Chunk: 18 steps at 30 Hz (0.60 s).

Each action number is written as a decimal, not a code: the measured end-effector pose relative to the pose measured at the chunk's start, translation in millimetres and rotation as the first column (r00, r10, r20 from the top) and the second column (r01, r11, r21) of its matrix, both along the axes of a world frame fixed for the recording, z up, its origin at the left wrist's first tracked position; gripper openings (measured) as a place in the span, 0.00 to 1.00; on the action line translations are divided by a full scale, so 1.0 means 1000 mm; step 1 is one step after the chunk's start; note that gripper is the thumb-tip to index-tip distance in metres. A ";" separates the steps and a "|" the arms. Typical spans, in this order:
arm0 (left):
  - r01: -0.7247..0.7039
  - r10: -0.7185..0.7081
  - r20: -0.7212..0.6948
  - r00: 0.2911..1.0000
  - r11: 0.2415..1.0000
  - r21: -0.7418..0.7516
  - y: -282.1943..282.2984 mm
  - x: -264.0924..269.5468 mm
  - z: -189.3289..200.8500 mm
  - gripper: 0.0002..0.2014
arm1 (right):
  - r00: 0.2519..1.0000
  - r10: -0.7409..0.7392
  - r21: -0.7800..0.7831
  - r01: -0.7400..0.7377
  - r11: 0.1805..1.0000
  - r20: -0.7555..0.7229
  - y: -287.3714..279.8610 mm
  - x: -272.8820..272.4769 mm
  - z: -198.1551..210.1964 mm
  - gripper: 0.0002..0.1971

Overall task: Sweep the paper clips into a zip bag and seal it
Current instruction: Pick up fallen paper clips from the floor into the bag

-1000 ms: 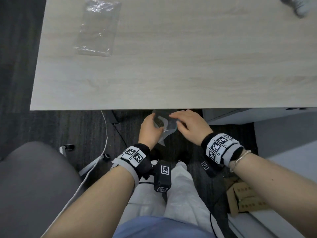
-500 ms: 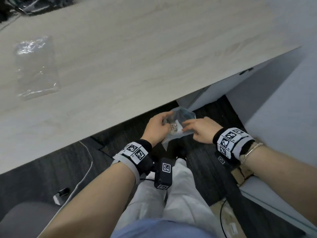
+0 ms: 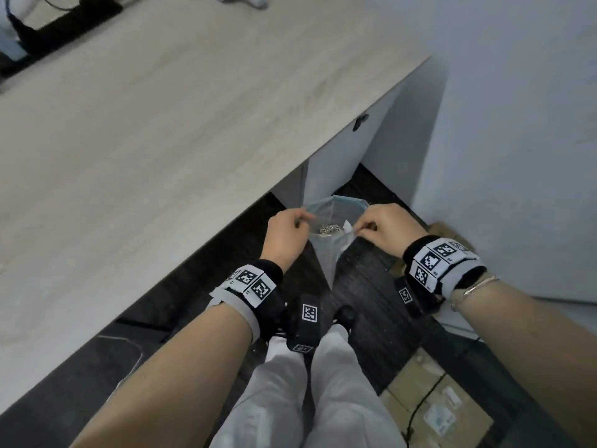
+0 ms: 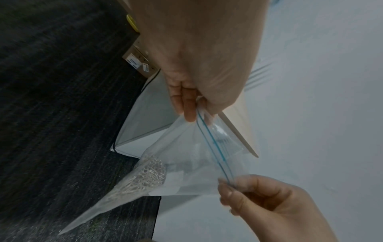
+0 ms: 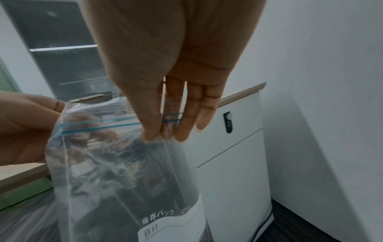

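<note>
1. Paper clips (image 3: 329, 228) lie heaped inside the zip bag (image 3: 332, 250), which hangs in the air just off the desk's near edge, above the dark floor (image 3: 371, 286).
2. Left hand (image 3: 287, 234) pinches the bag's left top corner at the blue zip strip (image 4: 213, 144).
3. Right hand (image 3: 384, 227) pinches the right corner of the strip.
4. Desk (image 3: 161, 124) stretches to the far left; white cabinet (image 3: 355, 150) stands below its right end.

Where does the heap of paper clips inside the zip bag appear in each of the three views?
Head: paper clips near centre, inside the zip bag, between left hand and right hand.
Left wrist: lower left of centre, in the bag's corner.
Right wrist: cannot tell; the bag's contents are blurred.
Shared landmark: the bag's blue zip line.
</note>
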<state>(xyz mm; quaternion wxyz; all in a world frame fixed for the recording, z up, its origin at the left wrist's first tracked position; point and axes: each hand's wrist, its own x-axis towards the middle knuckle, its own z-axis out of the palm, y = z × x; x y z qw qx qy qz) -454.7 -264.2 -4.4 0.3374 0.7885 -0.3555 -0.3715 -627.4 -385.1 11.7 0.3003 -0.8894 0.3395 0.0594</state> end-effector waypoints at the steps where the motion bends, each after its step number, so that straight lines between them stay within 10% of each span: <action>1: 0.016 -0.016 0.007 1.000 1.000 0.005 -0.003 -0.001 -0.002 0.18 | 1.000 -0.010 -0.003 0.010 1.000 -0.002 -0.001 -0.004 -0.002 0.05; 18: 0.010 -0.013 0.138 0.990 1.000 0.020 -0.104 -0.066 -0.120 0.15 | 0.985 -0.112 0.061 0.105 0.993 0.128 -0.061 -0.087 -0.141 0.10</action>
